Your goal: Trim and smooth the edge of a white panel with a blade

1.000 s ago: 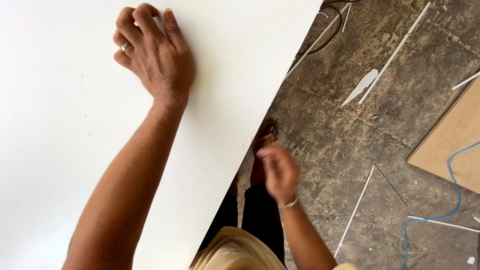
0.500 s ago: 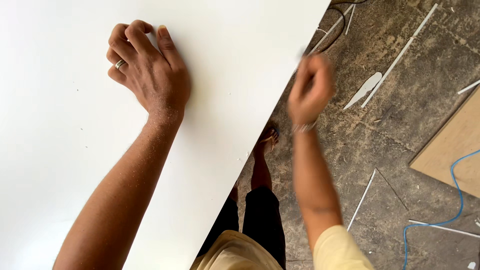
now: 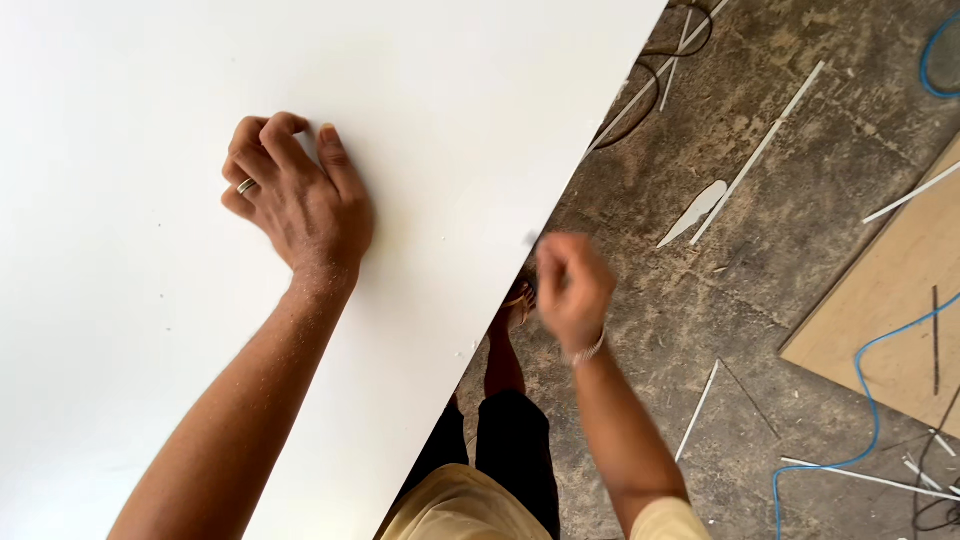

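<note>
A large white panel (image 3: 150, 330) fills the left of the view, and its long edge runs diagonally from top right to bottom centre. My left hand (image 3: 295, 195) rests on the panel with fingers curled under and a ring on one finger. It holds nothing. My right hand (image 3: 572, 285) is blurred and closed in a fist just off the panel's edge. A small grey object (image 3: 530, 238) pokes out of it toward the edge, too blurred to identify. Below are my dark trousers and one foot (image 3: 518, 298) on the floor.
The rough concrete floor (image 3: 760, 290) is littered with thin white strips (image 3: 755, 155), a white offcut (image 3: 695, 212) and dark cables (image 3: 680, 40). A plywood sheet (image 3: 890, 310) lies at the right, with a blue cable (image 3: 865, 400) curling across it.
My right hand swung up along the panel's edge, then came back down to mid-edge. My left hand stayed on the panel.
</note>
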